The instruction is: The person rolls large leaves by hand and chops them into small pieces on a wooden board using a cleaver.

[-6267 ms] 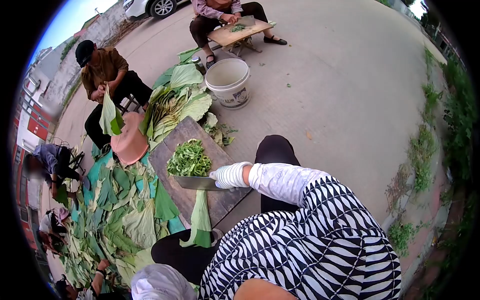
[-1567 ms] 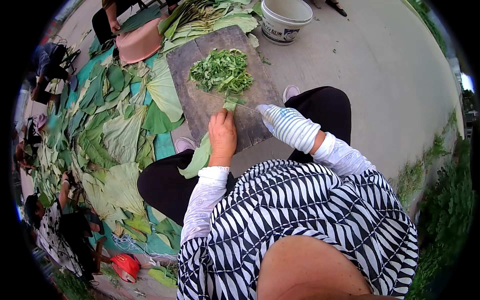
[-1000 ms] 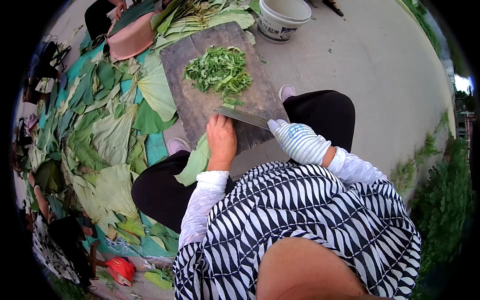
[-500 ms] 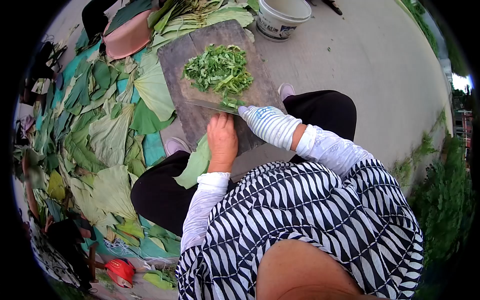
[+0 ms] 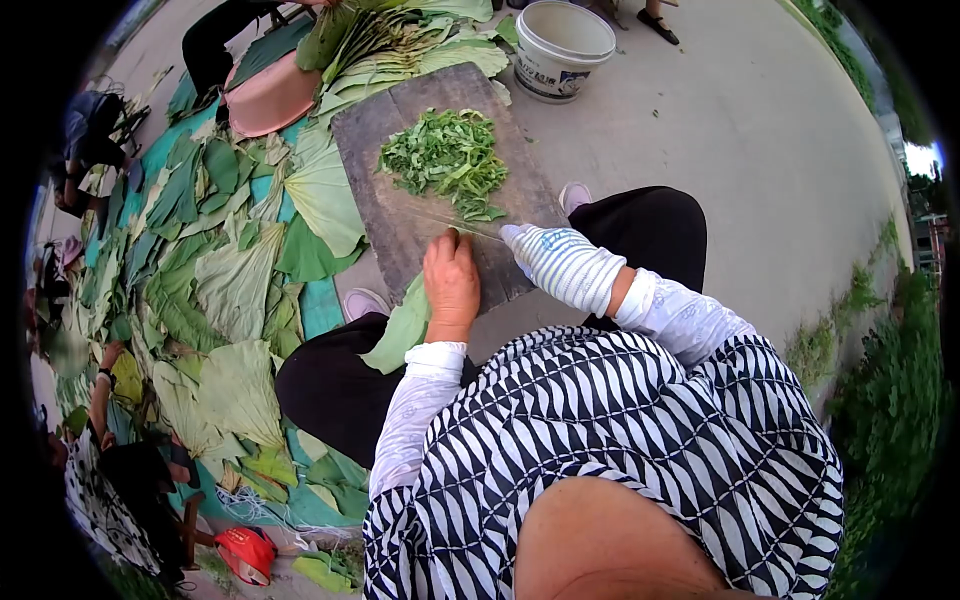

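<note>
1. Bare left hand [image 5: 451,283] and striped-gloved right hand [image 5: 572,267] are apart, near the board's near edge. The left closes over a long pale-green leaf [image 5: 402,327], seemingly to steady it against the wood; the right grips a thin metal knife [image 5: 470,229], its handle hidden by the glove.
2. Blurred, the blade crosses just beyond the left fingertips [image 5: 455,235], so those fingers have little room forward. The leaf's loose end hangs past the near-left corner onto a black-trousered knee [image 5: 330,385], leaving it slack to feed.
3. Dark, worn wooden board [image 5: 385,125] carries the shredded green heap [image 5: 445,155] in its far half, probably kept there to spare the cutting strip. Bare wood shows along the left edge; the heap lies closer to the right.
4. Past the far-right corner stands a white plastic bucket [image 5: 540,75]; grey concrete [image 5: 740,130] opens rightward, giving the knife arm space. Broad flat leaves [image 5: 240,280] crowd the left side.
</note>
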The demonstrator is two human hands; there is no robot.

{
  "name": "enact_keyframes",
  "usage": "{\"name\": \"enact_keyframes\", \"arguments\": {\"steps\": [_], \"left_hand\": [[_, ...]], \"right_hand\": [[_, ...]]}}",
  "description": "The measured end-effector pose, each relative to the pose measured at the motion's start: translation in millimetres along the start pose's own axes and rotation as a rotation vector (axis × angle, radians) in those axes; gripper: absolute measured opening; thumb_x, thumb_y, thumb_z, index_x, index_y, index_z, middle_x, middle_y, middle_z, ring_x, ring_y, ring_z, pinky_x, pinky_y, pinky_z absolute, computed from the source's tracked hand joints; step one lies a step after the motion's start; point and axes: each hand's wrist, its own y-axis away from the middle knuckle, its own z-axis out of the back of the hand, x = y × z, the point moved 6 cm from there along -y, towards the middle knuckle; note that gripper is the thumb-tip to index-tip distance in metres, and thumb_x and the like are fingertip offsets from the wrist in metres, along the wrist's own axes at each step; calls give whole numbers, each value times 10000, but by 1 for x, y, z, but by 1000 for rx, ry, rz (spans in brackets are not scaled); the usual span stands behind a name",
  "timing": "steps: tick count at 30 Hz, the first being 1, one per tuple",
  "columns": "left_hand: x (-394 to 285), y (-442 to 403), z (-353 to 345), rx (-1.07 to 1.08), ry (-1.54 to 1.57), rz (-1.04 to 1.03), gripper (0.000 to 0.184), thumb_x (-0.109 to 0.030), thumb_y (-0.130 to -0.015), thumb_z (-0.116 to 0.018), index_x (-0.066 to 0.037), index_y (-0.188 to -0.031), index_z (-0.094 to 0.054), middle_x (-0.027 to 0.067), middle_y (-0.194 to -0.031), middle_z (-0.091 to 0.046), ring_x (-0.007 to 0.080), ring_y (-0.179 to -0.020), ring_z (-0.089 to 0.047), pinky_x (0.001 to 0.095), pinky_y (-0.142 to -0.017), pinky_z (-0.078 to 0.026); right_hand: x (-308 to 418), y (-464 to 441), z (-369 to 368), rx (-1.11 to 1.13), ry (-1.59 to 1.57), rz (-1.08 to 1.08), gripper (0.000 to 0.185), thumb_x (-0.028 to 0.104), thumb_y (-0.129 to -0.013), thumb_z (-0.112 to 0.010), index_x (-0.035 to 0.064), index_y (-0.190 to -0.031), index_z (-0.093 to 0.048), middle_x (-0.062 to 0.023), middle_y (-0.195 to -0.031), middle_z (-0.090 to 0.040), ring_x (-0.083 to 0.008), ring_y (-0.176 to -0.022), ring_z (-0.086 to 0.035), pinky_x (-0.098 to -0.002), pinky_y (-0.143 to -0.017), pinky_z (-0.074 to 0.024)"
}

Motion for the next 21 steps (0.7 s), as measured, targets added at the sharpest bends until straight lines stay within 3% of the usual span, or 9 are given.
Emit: {"name": "enact_keyframes", "arguments": {"steps": [5,7,10,12,13,14,17,18,21], "left_hand": [[0,1,-1,-7,-16,-32,253,-51,-743,-551,-3,-982,-619,146,-1043,-559,338,-958,-524,429,-805,-437],[-3,1,-1,24,-3,-13,262,-50,-737,-550,1,-985,-618,148,-1045,-560,338,-956,-524,427,-805,-438],[-4,-1,4,-2,2,-28,288,-51,-730,-548,11,-1002,-618,150,-1066,-564,333,-967,-527,416,-818,-442],[-3,-2,4,14,11,-9,299,-49,-734,-545,20,-1016,-617,149,-1103,-565,324,-1019,-520,404,-856,-439],[-2,-2,3,17,7,-1,300,-50,-734,-544,20,-1016,-617,149,-1114,-564,320,-1018,-520,400,-859,-438],[0,-1,2,36,31,23,297,-55,-736,-544,21,-1013,-618,148,-1111,-562,320,-1015,-519,399,-861,-437],[-4,-2,6,0,41,20,292,-65,-737,-543,25,-1006,-613,148,-1088,-560,318,-1003,-519,399,-860,-436],[-4,-3,7,-6,31,20,290,-67,-737,-542,27,-1003,-610,147,-1082,-560,316,-999,-519,397,-858,-436],[-3,-1,6,16,27,29,305,-69,-734,-534,31,-1014,-602,149,-1101,-552,310,-1011,-512,390,-854,-437]], "right_hand": [[-1,34,2,-19,33,47,242,31,-810,-510,-30,-1045,-515,-191,-832,-613,-335,-752,-630,-408,-635,-513],[-5,39,3,165,17,-61,248,60,-873,-415,-33,-1074,-527,-226,-970,-622,-356,-875,-637,-417,-741,-516],[-7,36,-1,176,70,-80,260,57,-871,-418,-39,-1088,-523,-225,-960,-622,-352,-858,-640,-414,-729,-518],[-11,35,-4,56,-21,-23,270,39,-836,-487,-54,-1082,-548,-220,-887,-625,-354,-801,-632,-414,-712,-519],[-11,33,-5,30,20,9,297,45,-838,-492,-60,-1107,-559,-240,-948,-630,-361,-858,-633,-410,-759,-520],[-11,31,-8,41,60,54,258,65,-869,-440,-52,-1083,-526,-233,-919,-626,-358,-846,-636,-413,-716,-515],[-10,18,-6,34,1,36,231,51,-856,-455,-39,-1051,-541,-236,-880,-626,-368,-797,-636,-423,-680,-514],[-11,11,-8,128,-23,-47,257,48,-836,-500,-41,-1072,-553,-237,-936,-634,-367,-854,-631,-424,-737,-516],[-12,-5,-17,61,0,-12,214,45,-838,-488,-18,-1030,-561,-234,-887,-631,-385,-779,-630,-438,-681,-516]]}}
